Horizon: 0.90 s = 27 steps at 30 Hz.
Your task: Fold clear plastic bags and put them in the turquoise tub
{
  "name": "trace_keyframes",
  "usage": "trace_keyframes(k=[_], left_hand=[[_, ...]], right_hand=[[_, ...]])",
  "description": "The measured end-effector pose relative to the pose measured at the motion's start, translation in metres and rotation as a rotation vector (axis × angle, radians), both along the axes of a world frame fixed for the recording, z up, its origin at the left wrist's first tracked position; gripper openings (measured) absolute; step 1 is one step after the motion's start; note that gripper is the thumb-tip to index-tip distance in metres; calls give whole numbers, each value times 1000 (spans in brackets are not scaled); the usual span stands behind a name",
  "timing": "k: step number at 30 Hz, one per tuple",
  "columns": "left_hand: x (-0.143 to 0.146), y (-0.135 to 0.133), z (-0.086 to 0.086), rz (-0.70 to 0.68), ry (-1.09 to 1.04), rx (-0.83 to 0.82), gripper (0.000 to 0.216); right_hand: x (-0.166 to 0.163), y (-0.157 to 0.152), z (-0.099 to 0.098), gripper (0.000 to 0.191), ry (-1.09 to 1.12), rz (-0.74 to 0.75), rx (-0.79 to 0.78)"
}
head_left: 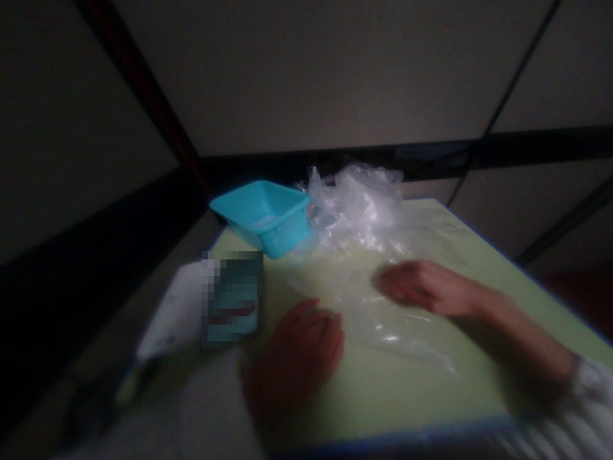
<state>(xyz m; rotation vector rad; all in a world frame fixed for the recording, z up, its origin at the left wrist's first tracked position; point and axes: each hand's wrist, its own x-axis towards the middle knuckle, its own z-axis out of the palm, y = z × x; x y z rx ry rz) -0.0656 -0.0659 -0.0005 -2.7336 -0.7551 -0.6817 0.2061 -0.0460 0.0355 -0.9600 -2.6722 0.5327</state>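
Note:
A clear plastic bag point(393, 335) lies spread over the pale green tabletop, wrinkled and shiny. My right hand point(421, 285) is over its right part, palm down with the fingers bent. Those fingers are blurred, and I cannot tell whether they grip the film. Left of the bag's near part, my left hand point(304, 345) rests low on the table. Its fingers are loosely bent and slightly apart, with nothing visible in them. Behind both hands sits a crumpled heap of clear plastic bags point(366, 201).
A turquoise plastic basin point(282, 233) stands at the table's back left, beside the heap. Nearer, a pixelated flat object point(232, 306) lies at the left edge, next to a white sheet-like item point(175, 310). Behind the green table point(383, 396) rises a panelled wall point(335, 76).

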Motion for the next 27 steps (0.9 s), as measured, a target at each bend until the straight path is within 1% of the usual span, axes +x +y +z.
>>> trace_keyframes(k=[5,7,9,11,13,14,16,17,18,20,22,24,27], left_hand=[[-1,10,0,100,34,37,16],[-2,12,-1,142,61,58,16],[-3,12,-1,143,84,72,17],[-2,7,1,71,56,79,17],[-1,0,5,-78,-8,44,18],[1,-5,8,-178,-34,4,20],[3,-12,12,-360,24,-160,26],[4,-15,14,-434,72,-228,32],[5,-17,15,-479,115,-287,39],[5,-19,14,-521,153,-373,50],[4,-19,12,-547,132,-453,53],[4,-19,10,-591,89,-525,46],[4,-22,10,-627,43,-602,30]], right_hand=[[-5,-9,5,26,-34,21,18],[-9,-12,5,24,-4,52,-7],[-13,-14,5,22,44,84,-50],[-17,-16,3,20,104,109,-102],[-19,-17,2,18,166,116,-159],[-19,-17,2,18,194,108,-189],[-18,-15,1,17,242,69,-237],[-16,-14,1,17,267,41,-248],[-15,-13,0,18,290,14,-248],[-13,-11,-1,20,328,-27,-226],[-11,-8,-3,21,342,-49,-182],[-11,-6,-6,23,327,-64,-129],[-9,-1,-11,27,275,-69,-38]])
